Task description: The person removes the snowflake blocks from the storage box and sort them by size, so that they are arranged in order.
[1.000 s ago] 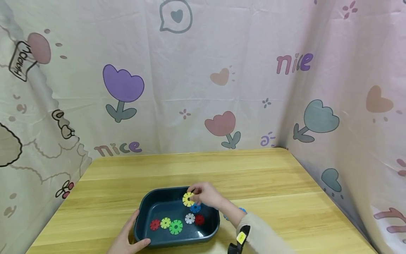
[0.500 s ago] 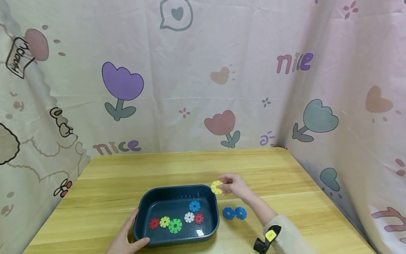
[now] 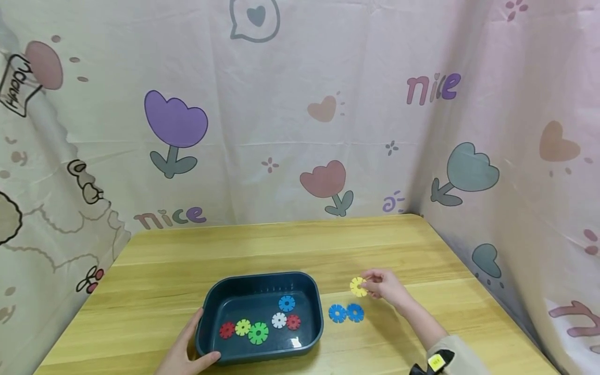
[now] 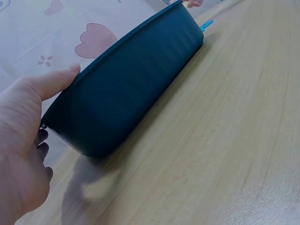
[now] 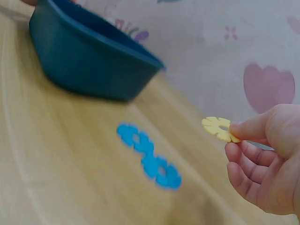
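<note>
My right hand (image 3: 387,288) pinches a yellow notched plastic disc (image 3: 357,287) between thumb and fingers. In the right wrist view the disc (image 5: 215,127) sticks out flat from the fingertips, above the table. Just in front of it, two blue notched discs (image 3: 337,313) lie on the table, joined edge to edge. My left hand (image 3: 186,350) grips the near left corner of a dark teal plastic tub (image 3: 262,356), thumb on the rim and fingers along the outer wall. Inside the tub lie a blue disc (image 3: 287,303), a white one (image 3: 278,320), a green one (image 3: 258,333) and several others.
The wooden table (image 3: 225,250) runs back to a hanging cloth (image 3: 262,125) printed with flowers and hearts, which also closes off both sides. A black strap (image 3: 433,362) with a yellow tag circles my right wrist over a light sleeve (image 3: 461,357).
My right hand has lifted the yellow disc out of the tub and moved it right, beyond the two blue discs. My left hand keeps its grip on the tub.
</note>
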A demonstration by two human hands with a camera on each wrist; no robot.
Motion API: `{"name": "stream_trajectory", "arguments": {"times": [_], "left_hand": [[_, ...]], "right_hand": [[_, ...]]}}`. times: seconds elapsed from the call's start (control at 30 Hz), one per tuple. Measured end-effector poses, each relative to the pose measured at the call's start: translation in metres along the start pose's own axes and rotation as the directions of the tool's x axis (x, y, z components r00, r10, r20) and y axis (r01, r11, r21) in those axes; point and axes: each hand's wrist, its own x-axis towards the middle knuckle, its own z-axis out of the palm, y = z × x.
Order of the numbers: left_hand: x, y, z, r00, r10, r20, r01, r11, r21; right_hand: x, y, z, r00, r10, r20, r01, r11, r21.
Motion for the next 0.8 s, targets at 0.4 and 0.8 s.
{"name": "stream_trajectory", "arguments": {"times": [0.4,0.8], "left_hand": [[0.000,0.000,-0.001,1.000,-0.007,0.003,0.007,1.000,-0.003],[-0.001,0.001,0.000,1.000,-0.008,-0.004,0.008,1.000,0.012]], "right_hand": [[-0.019,0.044,-0.019,0.996,0.090,-0.027,-0.091,0.995,-0.037],[-0.018,0.047,-0.010,0.997,0.049,-0.055,-0.058,0.983,-0.172]]}}
